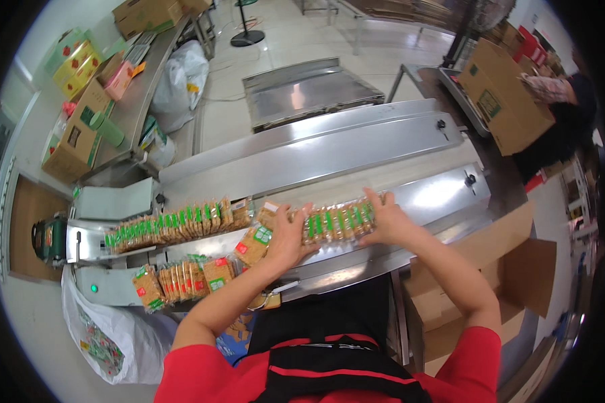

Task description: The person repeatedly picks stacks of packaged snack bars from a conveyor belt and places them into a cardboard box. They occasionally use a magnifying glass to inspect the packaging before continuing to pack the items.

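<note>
Between my two hands a row of wrapped crackers stands on edge on the steel conveyor table. My left hand presses on the row's left end, and my right hand holds its right end. Left of my left hand, a loose wrapped cracker lies tilted. A longer row of packets stands upright along the conveyor at the left. Nearer to me, more packets with red and green print lean together beside my left forearm.
An open cardboard box stands at my right. A white plastic bag with wrappers is at lower left. Across the table at right, a co-worker's gloved hand touches a carton. A side bench holds cartons and a green bottle.
</note>
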{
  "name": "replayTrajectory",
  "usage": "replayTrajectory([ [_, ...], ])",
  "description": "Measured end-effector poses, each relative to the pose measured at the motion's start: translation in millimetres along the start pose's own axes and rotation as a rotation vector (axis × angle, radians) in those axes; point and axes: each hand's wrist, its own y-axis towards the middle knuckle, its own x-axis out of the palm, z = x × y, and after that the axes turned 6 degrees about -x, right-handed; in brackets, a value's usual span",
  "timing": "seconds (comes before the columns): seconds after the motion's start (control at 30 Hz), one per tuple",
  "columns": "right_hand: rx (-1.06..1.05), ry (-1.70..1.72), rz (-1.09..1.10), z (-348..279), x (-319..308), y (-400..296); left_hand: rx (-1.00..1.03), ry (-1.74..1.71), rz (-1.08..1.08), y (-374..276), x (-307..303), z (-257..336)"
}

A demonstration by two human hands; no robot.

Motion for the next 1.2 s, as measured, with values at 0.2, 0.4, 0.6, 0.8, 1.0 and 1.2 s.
replayTrajectory([
  [0.2, 0.011, 0.031, 0.154, -11, 4, -20, -0.005, -0.126, 0.07, 4, -9, 10],
  [0.4, 0.135, 0.01, 0.497, -37, -97, -177, 0.39, -0.403, 0.202, -11, -83, 140],
  [0.6, 0.534, 0.397, 0.442, -7, -104, -365, 0.772, -0.277, -0.302, -40, -45, 279],
  [0.8, 0.86, 0.882, 0.27, 47, -4, -449, 0.826, -0.06, -0.952, -32, 51, 343],
  [1.0, 0.974, 1.142, 0.214, 57, 58, -431, 0.8, 0.272, -1.042, -30, 121, 325],
  [1.2, 0.795, 1.136, -0.226, 81, 48, -399, 0.743, 0.401, -0.875, -37, 139, 310],
])
